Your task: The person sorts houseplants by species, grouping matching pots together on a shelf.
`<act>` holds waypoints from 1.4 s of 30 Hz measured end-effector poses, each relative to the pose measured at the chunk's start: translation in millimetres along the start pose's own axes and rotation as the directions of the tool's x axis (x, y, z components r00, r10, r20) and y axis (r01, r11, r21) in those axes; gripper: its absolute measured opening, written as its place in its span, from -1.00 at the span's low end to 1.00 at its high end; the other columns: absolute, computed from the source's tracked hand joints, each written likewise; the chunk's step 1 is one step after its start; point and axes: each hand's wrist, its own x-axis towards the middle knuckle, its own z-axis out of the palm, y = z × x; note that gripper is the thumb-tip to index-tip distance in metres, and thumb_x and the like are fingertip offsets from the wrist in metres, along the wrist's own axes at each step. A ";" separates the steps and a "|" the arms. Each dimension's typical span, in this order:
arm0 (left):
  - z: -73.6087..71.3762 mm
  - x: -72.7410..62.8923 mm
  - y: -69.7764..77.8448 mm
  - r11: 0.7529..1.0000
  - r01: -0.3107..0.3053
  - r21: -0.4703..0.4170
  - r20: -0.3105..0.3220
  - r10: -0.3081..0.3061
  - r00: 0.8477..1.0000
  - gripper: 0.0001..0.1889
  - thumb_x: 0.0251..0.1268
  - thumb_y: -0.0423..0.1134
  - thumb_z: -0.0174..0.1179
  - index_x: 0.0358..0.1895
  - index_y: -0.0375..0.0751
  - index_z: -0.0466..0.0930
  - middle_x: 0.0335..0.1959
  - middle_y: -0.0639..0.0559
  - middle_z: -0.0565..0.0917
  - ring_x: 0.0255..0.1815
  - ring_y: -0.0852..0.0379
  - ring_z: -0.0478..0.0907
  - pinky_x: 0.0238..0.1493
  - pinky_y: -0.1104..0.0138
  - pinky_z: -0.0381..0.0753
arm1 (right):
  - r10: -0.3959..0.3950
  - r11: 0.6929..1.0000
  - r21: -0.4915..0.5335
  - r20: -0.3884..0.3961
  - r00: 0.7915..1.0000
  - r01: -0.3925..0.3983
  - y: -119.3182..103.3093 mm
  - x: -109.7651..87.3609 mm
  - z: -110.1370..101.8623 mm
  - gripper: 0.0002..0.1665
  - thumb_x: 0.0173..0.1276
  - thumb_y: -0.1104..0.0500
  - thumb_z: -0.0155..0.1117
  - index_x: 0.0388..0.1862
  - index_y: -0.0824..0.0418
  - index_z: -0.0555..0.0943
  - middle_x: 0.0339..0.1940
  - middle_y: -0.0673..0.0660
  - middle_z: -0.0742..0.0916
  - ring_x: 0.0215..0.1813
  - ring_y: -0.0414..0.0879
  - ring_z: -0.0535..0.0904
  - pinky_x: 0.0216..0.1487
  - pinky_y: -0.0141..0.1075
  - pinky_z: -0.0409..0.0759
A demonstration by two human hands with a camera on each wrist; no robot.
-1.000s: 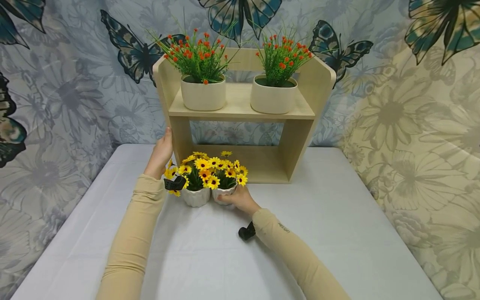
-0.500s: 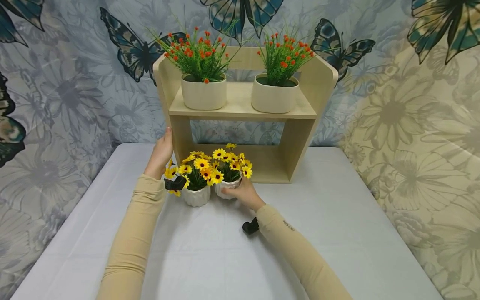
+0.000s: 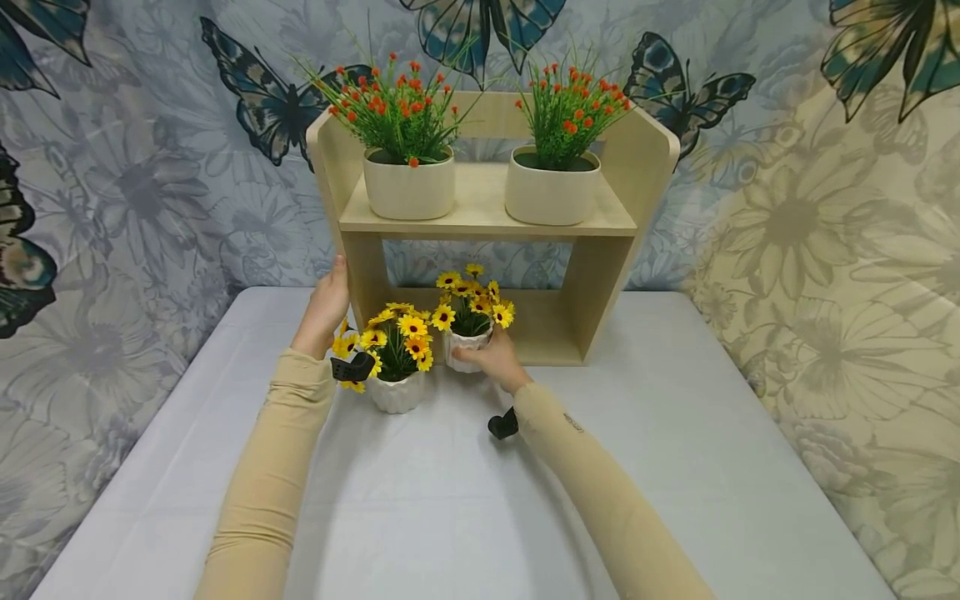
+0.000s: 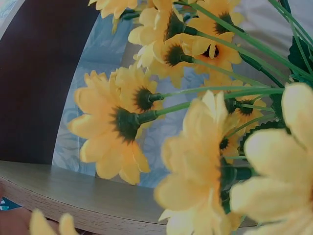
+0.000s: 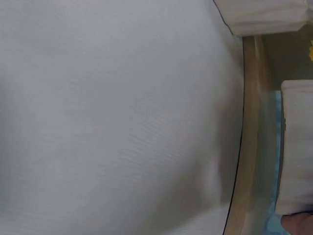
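Observation:
My right hand [image 3: 495, 360] grips a small white pot [image 3: 463, 354] of yellow daisies [image 3: 472, 304], thumb across its front. This pot is held before the lower compartment of a wooden shelf [image 3: 487, 227]. In the right wrist view, part of the held pot [image 5: 298, 147] shows beside the shelf's bottom edge [image 5: 248, 122], with a fingertip [image 5: 298, 223] at it. My left hand [image 3: 325, 308] rests along the outside of the left side panel [image 3: 365, 275]. A second white pot [image 3: 396, 394] of yellow daisies [image 3: 405, 342] stands near the left wrist; its blooms fill the left wrist view.
Two cream oval pots, the left pot [image 3: 410, 190] and the right pot [image 3: 553, 193], hold orange-flowered plants on the upper shelf board. A white cloth [image 3: 420, 517] covers the table. Butterfly-patterned fabric [image 3: 180, 167] hangs behind. Black wrist cameras jut from both wrists.
My right hand has moved its daisy pot away from the other pot, back and slightly right, to the front of the lower compartment. The left hand stays at the side panel.

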 end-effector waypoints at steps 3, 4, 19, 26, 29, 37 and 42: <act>-0.6 -0.3 0.1 1.000 0.009 0.005 -0.003 -0.009 1.000 -0.11 0.25 0.39 -0.64 0.47 -0.20 -0.27 0.47 -0.17 -0.19 0.43 -0.17 -0.28 0.35 -0.02 -0.24 | 0.000 1.000 -0.027 -0.009 1.000 0.000 -3.0 3.6 1.4 0.00 -0.03 0.06 0.52 0.33 0.30 0.22 0.19 0.21 0.48 0.18 0.03 0.41 0.14 -0.14 0.41; -0.8 -0.3 0.0 1.000 0.011 0.008 -0.006 -0.011 1.000 -0.11 0.25 0.39 -0.64 0.47 -0.20 -0.26 0.47 -0.17 -0.19 0.43 -0.17 -0.27 0.36 -0.02 -0.24 | -0.006 1.000 -0.027 -0.013 1.000 0.006 -3.4 4.8 2.3 -0.03 -0.03 0.07 0.52 0.31 0.30 0.25 0.16 0.21 0.50 0.15 0.03 0.44 0.13 -0.15 0.42; 0.8 2.0 -0.2 1.000 0.001 0.004 -0.013 -0.001 1.000 -0.12 0.26 0.39 -0.62 0.47 -0.20 -0.20 0.46 -0.18 -0.11 0.42 -0.20 -0.19 0.35 -0.04 -0.16 | 0.008 1.000 0.008 -0.049 0.999 -0.007 -3.0 13.2 19.1 -0.20 -0.02 0.16 0.51 0.16 0.34 0.33 -0.02 0.20 0.58 -0.01 0.03 0.52 0.01 -0.20 0.50; 1.5 2.0 0.0 1.000 0.002 0.003 -0.025 -0.002 1.000 -0.13 0.29 0.37 -0.62 0.47 -0.22 -0.16 0.45 -0.21 -0.07 0.41 -0.21 -0.16 0.34 -0.05 -0.14 | 0.004 1.000 -0.001 -0.037 0.999 -0.004 -1.8 16.7 21.0 -0.12 -0.02 0.12 0.51 0.23 0.30 0.27 0.05 0.20 0.55 0.06 0.03 0.48 0.07 -0.17 0.46; 2.1 2.3 0.5 1.000 0.005 0.002 -0.038 -0.004 0.999 -0.12 0.28 0.37 -0.61 0.47 -0.22 -0.11 0.44 -0.21 -0.02 0.41 -0.21 -0.12 0.34 -0.03 -0.12 | -0.001 1.000 -0.012 -0.039 0.999 0.000 -0.3 18.7 22.3 -0.14 -0.01 0.08 0.51 0.21 0.31 0.31 0.03 0.20 0.56 0.06 0.03 0.48 0.08 -0.17 0.46; 1.8 2.4 0.0 1.000 0.020 0.008 -0.041 -0.020 0.999 -0.10 0.25 0.40 -0.61 0.47 -0.23 -0.14 0.45 -0.21 -0.05 0.41 -0.21 -0.14 0.35 -0.02 -0.12 | 0.000 0.999 0.053 -0.034 0.999 0.002 2.8 20.8 25.0 -0.15 0.00 0.10 0.53 0.24 0.25 0.35 0.08 0.15 0.57 0.13 0.01 0.46 0.14 -0.18 0.41; 1.8 1.7 -0.9 1.000 0.021 0.014 -0.046 -0.020 0.999 -0.10 0.27 0.39 -0.61 0.46 -0.26 -0.14 0.44 -0.23 -0.05 0.41 -0.21 -0.14 0.35 -0.02 -0.12 | 0.025 0.998 0.066 -0.021 0.999 -0.024 5.4 24.4 24.1 -0.08 -0.02 0.09 0.54 0.29 0.26 0.31 0.15 0.19 0.54 0.18 0.04 0.42 0.17 -0.15 0.38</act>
